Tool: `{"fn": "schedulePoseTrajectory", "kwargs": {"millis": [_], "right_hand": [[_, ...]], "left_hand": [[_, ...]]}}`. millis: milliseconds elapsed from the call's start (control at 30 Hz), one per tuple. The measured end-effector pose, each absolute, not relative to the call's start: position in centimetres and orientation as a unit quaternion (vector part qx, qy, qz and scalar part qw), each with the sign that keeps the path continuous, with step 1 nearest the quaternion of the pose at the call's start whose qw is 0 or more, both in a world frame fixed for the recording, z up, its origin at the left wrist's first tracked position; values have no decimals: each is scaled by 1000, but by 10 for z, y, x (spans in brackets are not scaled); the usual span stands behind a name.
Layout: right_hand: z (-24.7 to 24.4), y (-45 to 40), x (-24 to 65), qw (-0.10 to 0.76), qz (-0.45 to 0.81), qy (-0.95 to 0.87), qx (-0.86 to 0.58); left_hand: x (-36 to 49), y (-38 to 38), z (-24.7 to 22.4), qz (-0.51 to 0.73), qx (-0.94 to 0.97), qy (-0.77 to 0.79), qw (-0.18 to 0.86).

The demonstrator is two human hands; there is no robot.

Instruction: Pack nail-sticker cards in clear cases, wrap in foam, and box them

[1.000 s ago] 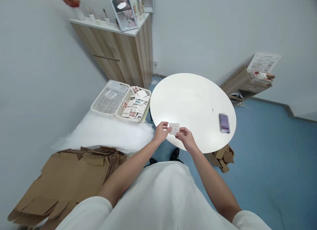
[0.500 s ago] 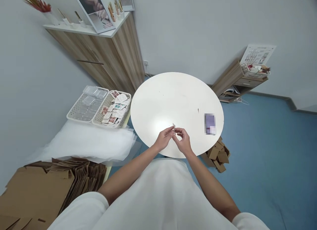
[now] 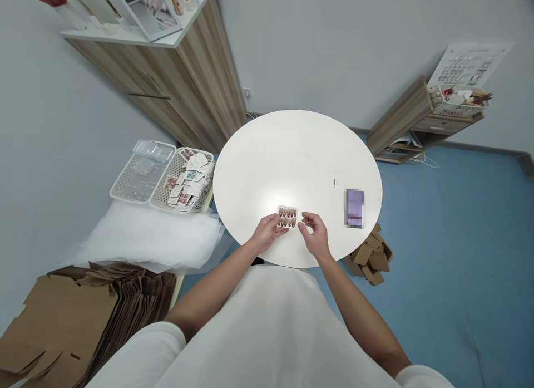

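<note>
Over the near part of the round white table [image 3: 300, 148], my left hand [image 3: 266, 234] grips a small card of press-on nails [image 3: 287, 216] by its left edge. The card faces up, showing two rows of brownish, pointed nails on a white backing. My right hand [image 3: 316, 236] is just right of the card, with thumb and fingers apart and nothing between them. A narrow gap separates its fingertips from the card's right edge.
A pixelated purple item [image 3: 354, 208] lies at the table's right, near a small dark bit [image 3: 334, 182]. To the left stand a basket of nail cards [image 3: 203, 201], a basket of clear boxes [image 3: 130, 197], white sheets [image 3: 146, 235] and flattened cardboard [image 3: 62, 310]. Cardboard pieces [image 3: 371, 254] sit below right.
The card was edge-on between both hands; now it is turned face up in my left hand. My right hand has let go and moved slightly right. The view has shifted a little.
</note>
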State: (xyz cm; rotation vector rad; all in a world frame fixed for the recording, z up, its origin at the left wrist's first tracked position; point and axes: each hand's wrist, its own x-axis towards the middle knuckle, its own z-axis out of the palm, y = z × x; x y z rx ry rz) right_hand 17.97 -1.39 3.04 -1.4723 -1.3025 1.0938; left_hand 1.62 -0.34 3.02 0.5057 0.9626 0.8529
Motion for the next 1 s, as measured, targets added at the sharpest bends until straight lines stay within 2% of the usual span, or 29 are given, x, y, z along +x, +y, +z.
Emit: {"fn": "schedulePoseTrajectory", "kwargs": {"millis": [133,400,633,1000], "right_hand": [[27,-5,177,433,532,-446,-574],[33,0,162,464,546,-383,-583],[29,-6,157,461,573,-330,-592],[27,-6,159,453,539,-357,-614]], "left_hand": [[8,4,32,357,236,431,795],[-4,21,35,285,316,420,801],[-21,26,21,302,427,489,698],[-33,16,17,269,610,449,595]]}}
